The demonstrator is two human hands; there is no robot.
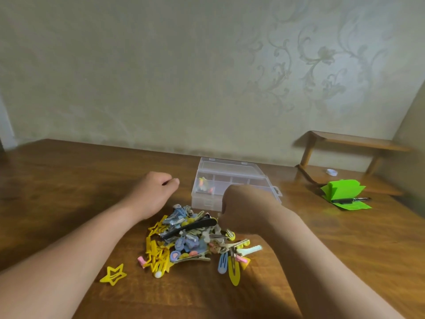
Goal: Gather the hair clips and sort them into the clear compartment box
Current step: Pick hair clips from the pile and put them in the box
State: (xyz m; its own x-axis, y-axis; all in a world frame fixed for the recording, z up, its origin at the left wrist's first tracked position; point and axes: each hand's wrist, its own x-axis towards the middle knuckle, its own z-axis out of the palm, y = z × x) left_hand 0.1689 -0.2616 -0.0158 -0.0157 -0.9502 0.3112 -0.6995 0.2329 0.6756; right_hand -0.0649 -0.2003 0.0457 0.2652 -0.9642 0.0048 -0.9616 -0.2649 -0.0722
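Clips [195, 240]: lie heaped in a mixed pile on table [69, 180], just in front of box [204, 201]; mostly yellow, blue and pink, with black clip [190, 226] slanting across the top.
Star clip [113, 273]: lies alone, left of the pile and farther from box.
Box: stands clear, with lid open behind, split into compartments; holds a few small clips in its leftmost compartment.
Writing: shows only as faint marks on green paper [342, 192], too small to read.
Left hand [154, 192]: rests just left of box, knuckles up, fingers curled under, thumb against forefinger; cannot tell whether anything sits inside.
Right hand [239, 208]: hangs blurred between box and pile, covers part of box's front right, fingers bent down towards the pile's edge nearest box; cannot tell whether a clip is gripped.
Pen [351, 200]: lies across green paper, well right of box.
Shelf [354, 141]: stands on table behind the paper, right of box, against patterned wall [161, 77].
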